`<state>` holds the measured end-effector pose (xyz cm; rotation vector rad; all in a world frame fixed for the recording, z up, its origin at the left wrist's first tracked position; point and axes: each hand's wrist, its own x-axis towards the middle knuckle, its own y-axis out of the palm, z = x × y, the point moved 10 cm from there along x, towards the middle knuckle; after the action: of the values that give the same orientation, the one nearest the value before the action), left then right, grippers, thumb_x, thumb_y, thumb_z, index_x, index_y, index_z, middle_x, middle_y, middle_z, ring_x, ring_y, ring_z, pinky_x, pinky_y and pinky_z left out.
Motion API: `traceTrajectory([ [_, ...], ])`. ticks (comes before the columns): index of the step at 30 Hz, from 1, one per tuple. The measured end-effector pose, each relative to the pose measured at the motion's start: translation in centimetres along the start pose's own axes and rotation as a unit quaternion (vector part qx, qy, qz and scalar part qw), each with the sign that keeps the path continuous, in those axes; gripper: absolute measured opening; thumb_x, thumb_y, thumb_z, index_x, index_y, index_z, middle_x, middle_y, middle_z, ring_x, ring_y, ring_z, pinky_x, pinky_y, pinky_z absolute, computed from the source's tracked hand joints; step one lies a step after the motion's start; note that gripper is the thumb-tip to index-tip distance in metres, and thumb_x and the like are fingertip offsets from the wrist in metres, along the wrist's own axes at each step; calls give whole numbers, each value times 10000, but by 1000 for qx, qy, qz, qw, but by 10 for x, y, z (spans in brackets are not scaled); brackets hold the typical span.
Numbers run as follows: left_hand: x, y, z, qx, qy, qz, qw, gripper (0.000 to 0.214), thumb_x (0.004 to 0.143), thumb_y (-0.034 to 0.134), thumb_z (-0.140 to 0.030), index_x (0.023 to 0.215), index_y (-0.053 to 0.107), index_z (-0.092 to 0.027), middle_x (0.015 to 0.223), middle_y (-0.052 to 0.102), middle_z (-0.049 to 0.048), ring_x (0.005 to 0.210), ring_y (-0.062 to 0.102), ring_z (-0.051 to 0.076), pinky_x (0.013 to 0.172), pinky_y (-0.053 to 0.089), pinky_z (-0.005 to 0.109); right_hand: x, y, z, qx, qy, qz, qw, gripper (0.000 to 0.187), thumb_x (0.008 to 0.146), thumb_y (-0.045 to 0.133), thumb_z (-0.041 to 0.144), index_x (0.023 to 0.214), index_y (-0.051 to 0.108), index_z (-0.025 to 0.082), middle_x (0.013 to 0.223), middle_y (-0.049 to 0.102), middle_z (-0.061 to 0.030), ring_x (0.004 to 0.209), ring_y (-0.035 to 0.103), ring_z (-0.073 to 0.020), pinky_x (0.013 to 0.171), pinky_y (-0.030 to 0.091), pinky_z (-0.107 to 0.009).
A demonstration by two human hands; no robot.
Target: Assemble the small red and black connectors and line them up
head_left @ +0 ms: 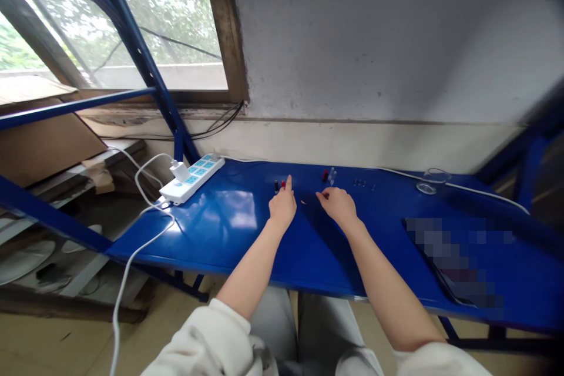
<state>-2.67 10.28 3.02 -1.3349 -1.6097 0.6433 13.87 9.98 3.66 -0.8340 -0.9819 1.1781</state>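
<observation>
My left hand (282,207) is low over the blue tabletop with its index finger stretched forward and the other fingers curled. Just beyond its knuckles are a small red piece (282,184) and a small dark upright piece (276,186); whether the hand touches the red one, I cannot tell. My right hand (339,204) is closed in a pinch, its fingertips around something small and dark that is too tiny to name. A small pale sliver (303,202) lies between the hands. Past my right hand stand a red-and-black piece (325,175) and clear little tubes (332,175).
The blue table (211,235) runs along the wall. A white power strip (192,180) with a plugged-in charger and trailing cables sits at left. Several tiny clear pieces (359,182) lie right of centre. A clear glass dish (427,187) and a dark pixelated flat object (449,258) are farther right.
</observation>
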Motion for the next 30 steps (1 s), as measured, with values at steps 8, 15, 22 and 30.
traceTrajectory([
  [8, 1, 1, -6, -293, 26, -25, 955, 195, 824, 418, -212, 971, 545, -195, 876, 628, 54, 647, 602, 130, 630, 477, 255, 2, 7, 1, 119, -1, -46, 992, 344, 841, 336, 452, 839, 561, 192, 748, 628, -71, 695, 586, -188, 577, 367, -245],
  [15, -1, 14, -18, -500, 26, 27, 865, 182, 807, 459, -255, 949, 502, -150, 850, 614, 41, 388, 515, 40, 473, 450, 202, -1, 2, 10, 275, -49, -51, 959, 574, 842, 133, 569, 531, 434, 193, 531, 534, -32, 551, 524, -147, 571, 363, -232],
  [22, -3, 15, -18, -510, 12, 36, 859, 220, 812, 462, -313, 958, 486, -150, 865, 633, 47, 382, 518, 37, 460, 442, 195, -5, -6, 15, 330, -76, -79, 938, 529, 820, 221, 591, 543, 424, 188, 509, 498, -7, 517, 475, -120, 550, 366, -217],
  [30, -4, 3, -9, -504, -21, -10, 864, 342, 817, 396, -465, 817, 490, -135, 702, 633, 27, 350, 490, 46, 409, 399, 185, -1, 1, 16, 359, -98, -72, 926, 364, 811, 338, 521, 754, 484, 192, 592, 509, 17, 513, 461, -99, 530, 380, -211],
])
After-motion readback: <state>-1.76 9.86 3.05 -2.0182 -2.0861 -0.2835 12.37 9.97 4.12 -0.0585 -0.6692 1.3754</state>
